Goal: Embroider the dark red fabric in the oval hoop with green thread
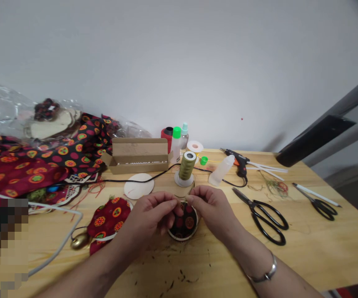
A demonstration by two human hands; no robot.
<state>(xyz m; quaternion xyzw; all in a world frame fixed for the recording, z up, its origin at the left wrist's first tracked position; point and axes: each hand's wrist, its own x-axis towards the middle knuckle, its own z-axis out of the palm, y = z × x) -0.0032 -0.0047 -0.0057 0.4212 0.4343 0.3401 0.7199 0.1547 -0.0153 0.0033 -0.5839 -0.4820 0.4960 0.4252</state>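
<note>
My left hand [154, 213] and my right hand [214, 209] meet over a round black patterned fabric piece [183, 225] with a pale rim, lying on the table. The right fingertips pinch what looks like a thin olive thread, which seems to lead back to the upright thread spool [185, 167] just beyond. My left thumb and forefinger are pressed together; whatever lies between them is too small to make out. Left of my hands is a dark red patterned fabric piece [112, 217] beside a brass bell [80, 240]. A white disc [138, 186] lies behind it.
Large black-handled scissors [261, 215] and smaller scissors [320, 205] lie right. Behind are a white squeeze bottle [220, 170], a glue gun [236, 159] and an open cardboard box [138, 159]. Patterned fabric [87, 147] heaps up left. A black cable [120, 181] crosses the wooden table [228, 269].
</note>
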